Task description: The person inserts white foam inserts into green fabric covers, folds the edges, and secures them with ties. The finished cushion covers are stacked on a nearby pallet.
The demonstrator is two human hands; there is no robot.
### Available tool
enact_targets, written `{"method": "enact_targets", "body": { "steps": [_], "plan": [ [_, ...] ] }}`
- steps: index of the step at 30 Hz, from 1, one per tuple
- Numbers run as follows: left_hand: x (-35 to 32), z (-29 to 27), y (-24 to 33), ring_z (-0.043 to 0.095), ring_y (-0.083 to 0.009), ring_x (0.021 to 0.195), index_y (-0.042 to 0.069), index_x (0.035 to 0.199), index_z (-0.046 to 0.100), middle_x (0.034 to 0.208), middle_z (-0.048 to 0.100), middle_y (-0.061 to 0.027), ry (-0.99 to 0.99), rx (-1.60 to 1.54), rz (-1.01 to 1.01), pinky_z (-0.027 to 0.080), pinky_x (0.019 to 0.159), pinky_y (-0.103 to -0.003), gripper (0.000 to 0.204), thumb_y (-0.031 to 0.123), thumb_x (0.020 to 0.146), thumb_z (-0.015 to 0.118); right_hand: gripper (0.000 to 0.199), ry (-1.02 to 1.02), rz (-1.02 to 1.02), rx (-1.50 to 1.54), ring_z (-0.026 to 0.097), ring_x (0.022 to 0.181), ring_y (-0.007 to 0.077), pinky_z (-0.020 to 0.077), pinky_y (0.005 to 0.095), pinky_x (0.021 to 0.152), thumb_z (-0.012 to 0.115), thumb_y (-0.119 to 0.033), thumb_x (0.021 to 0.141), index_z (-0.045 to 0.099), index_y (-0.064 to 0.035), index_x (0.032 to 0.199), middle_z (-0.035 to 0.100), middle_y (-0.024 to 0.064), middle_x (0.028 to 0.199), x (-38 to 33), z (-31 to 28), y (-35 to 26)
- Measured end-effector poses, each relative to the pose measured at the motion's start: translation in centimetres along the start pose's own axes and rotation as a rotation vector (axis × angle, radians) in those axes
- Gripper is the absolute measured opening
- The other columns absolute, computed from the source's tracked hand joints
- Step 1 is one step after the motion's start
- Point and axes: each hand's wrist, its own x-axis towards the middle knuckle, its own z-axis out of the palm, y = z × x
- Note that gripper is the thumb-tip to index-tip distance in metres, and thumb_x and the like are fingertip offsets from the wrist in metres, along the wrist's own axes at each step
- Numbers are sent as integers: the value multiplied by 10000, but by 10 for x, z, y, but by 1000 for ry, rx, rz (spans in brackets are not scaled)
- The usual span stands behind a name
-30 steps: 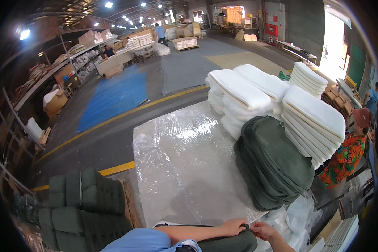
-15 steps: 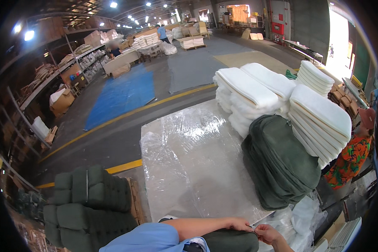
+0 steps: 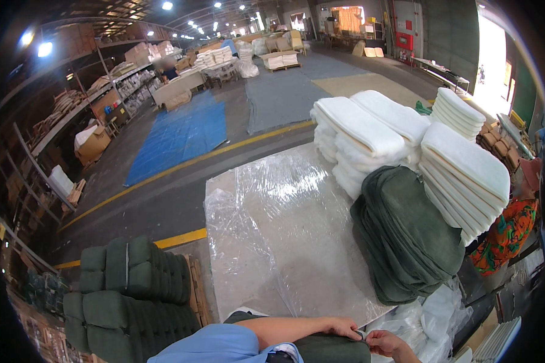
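At the near edge of the plastic-covered worktop (image 3: 303,260), a dark green cushion (image 3: 336,351) is lying crosswise, partly running out of view; whether it is resting on the worktop itself cannot be told. The left hand (image 3: 345,328) is reaching over from a light blue sleeve (image 3: 206,346), its fingers gripping the cushion's edge near the worktop's near right corner. The right hand (image 3: 384,343) is facing it from just beside, thumb and fingers pinching that same end (whatever small part is sitting between the fingertips is too tiny to make out).

On the right side of the worktop, a pile of dark green covers (image 3: 406,236) is slumping in soft layers, and toward its far right corner folded white pads (image 3: 360,124) are standing in stacks. Crumpled clear plastic (image 3: 433,323) is bunching at the worktop's near right corner. Left of the worktop, rows of green cushions (image 3: 112,314) are sitting beside a wooden pallet edge (image 3: 198,290). Beyond the worktop, a blue sheet (image 3: 178,139) is covering some floor.
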Motion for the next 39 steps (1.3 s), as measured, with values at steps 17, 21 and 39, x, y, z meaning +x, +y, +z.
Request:
{"method": "enact_targets", "body": {
  "steps": [17,21,39],
  "plan": [
    [31,19,13,707,-396,1028,114,1055,775,1044,757,-159,364,575,28,550,858,-524,261,343,961,694,385,419,-224,-168,665,979,198,543,340,843,697,-343,1021,679,0,1196,719,92,1091,19,19,33],
    [35,20,4,708,-413,1034,104,1047,773,1036,753,-188,434,560,-12,552,862,-535,253,329,962,695,376,439,-207,-137,665,985,198,544,340,849,696,-333,1022,682,-3,1202,720,91,1099,34,16,36],
    [24,11,21,706,-425,991,82,1048,751,1013,745,-212,465,580,125,534,820,-547,339,396,957,659,354,491,-429,-118,660,1015,209,535,358,888,675,-299,1032,693,-7,1232,725,97,1145,3,35,23]
  ]
}}
